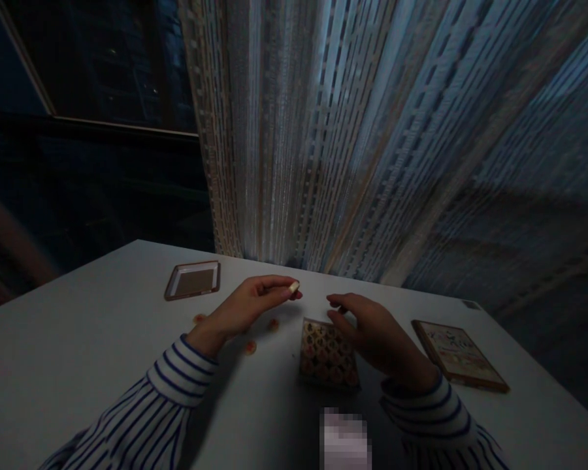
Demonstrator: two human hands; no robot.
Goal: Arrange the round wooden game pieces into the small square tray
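Observation:
Between the thumb and fingertips of my left hand (242, 308), a small pale round xiangqi piece (294, 286) is held above the table. My right hand (377, 329) hovers over the right side of a box (329, 386), its thumb and bent fingers apart with no object visible between them. Rows of round xiangqi pieces (323, 352) with dark characters fill the box. Loose on the table, below my left hand, lie one piece (273, 324) and another piece (249, 347) with reddish marks; a third piece (199, 318) is partly covered by my left wrist.
A shallow tray-like lid (168, 292) lies at the back left of the white table (102, 339). On the right is a flat case (470, 359) with a picture on top. A small dark object (470, 305) sits near the far right edge. String curtains (294, 163) hang behind the table.

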